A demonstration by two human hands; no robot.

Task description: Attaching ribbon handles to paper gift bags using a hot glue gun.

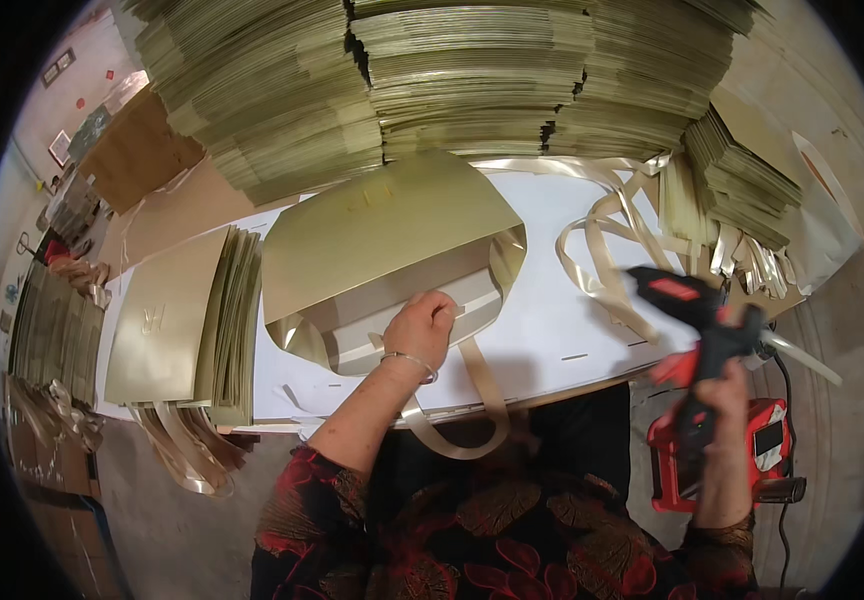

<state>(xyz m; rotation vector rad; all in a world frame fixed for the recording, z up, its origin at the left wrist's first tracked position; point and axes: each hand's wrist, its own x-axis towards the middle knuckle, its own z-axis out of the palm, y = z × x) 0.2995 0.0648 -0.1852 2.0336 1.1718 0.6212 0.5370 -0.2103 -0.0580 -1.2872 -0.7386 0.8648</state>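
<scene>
A gold paper bag (392,235) lies on its side on the white-covered table, its mouth toward me and its pale inside showing. At that mouth is my left hand (420,330), its fingers curled against the inner rim; what they pinch is hidden. A cream ribbon handle (467,450) loops from the rim over the table's near edge. Off to the right, my right hand (722,393) grips a black and red hot glue gun (687,310), raised and slightly blurred. A whitish glue stick (802,358) sticks out of its back end.
Tall stacks of flat gold bags (472,80) line the table's far side. Several finished-looking bags (177,320) with ribbons stand at left. Loose cream ribbons (597,255) lie right of the bag. Below the glue gun is a red case (662,460), with a black cable (790,430) beside it.
</scene>
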